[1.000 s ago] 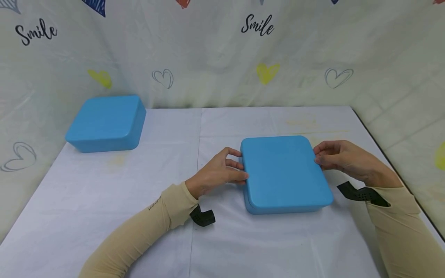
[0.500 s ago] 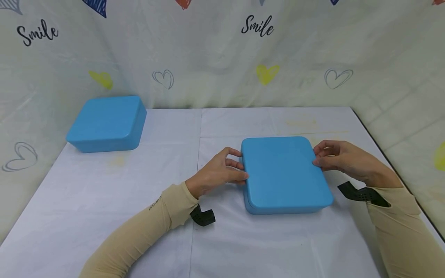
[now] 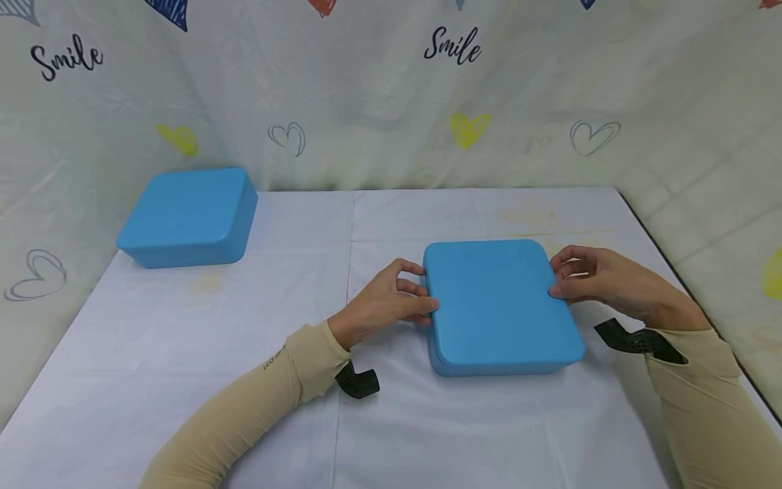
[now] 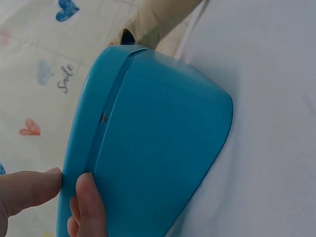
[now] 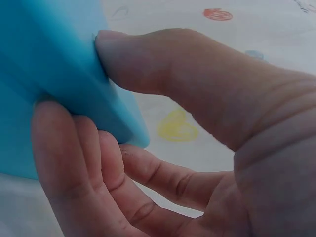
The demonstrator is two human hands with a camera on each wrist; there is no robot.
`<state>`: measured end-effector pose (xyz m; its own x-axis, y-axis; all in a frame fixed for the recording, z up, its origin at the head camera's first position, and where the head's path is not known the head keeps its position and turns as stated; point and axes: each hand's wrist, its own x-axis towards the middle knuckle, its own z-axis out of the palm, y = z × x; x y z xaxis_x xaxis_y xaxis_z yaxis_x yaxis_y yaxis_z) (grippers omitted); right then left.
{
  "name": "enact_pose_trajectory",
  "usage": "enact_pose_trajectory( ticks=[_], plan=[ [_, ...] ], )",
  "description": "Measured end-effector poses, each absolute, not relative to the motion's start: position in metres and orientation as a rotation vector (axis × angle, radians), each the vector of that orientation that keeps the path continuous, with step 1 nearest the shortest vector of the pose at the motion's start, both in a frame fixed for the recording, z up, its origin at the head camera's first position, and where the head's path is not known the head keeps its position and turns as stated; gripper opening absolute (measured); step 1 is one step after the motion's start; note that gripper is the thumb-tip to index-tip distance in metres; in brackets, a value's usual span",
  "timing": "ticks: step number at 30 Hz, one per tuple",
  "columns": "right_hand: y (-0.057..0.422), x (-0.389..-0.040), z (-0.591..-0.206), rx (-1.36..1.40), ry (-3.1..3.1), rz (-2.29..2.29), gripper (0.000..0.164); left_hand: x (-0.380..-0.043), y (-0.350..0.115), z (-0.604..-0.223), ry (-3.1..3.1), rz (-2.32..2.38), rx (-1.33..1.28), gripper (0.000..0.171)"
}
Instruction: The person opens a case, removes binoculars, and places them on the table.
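A blue square box with rounded corners and a lid on it sits right of the middle. My left hand pinches its left edge, thumb at the top rim. In the left wrist view the thumb presses the outer face of the lid, and a fingertip lies under the lid's rim, by the groove above the box wall. On the opposite edge my right hand grips in the same way. The right wrist view has its thumb on the lid's edge and its fingers beneath.
Another blue box, closed, stands at the back left of the white-covered table. Behind the table hangs a light backdrop printed with hearts and words. The table's right edge runs close beside the right forearm.
My right thumb has slid slightly down along the box's right edge. The left thumb now reaches a little farther onto the top. Both boxes stay where they were.
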<state>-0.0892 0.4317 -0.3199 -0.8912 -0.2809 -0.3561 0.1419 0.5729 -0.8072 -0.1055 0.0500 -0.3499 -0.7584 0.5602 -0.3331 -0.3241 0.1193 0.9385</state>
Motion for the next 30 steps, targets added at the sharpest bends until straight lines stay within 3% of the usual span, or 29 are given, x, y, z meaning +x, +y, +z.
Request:
enact_pose_trajectory(
  ticks=[30],
  plan=[
    [0.4341,-0.0852,-0.316,-0.143,2.354,-1.218,0.035,-0.1034,0.0499,-0.3461,1.729,1.703,0.251,0.063]
  ],
)
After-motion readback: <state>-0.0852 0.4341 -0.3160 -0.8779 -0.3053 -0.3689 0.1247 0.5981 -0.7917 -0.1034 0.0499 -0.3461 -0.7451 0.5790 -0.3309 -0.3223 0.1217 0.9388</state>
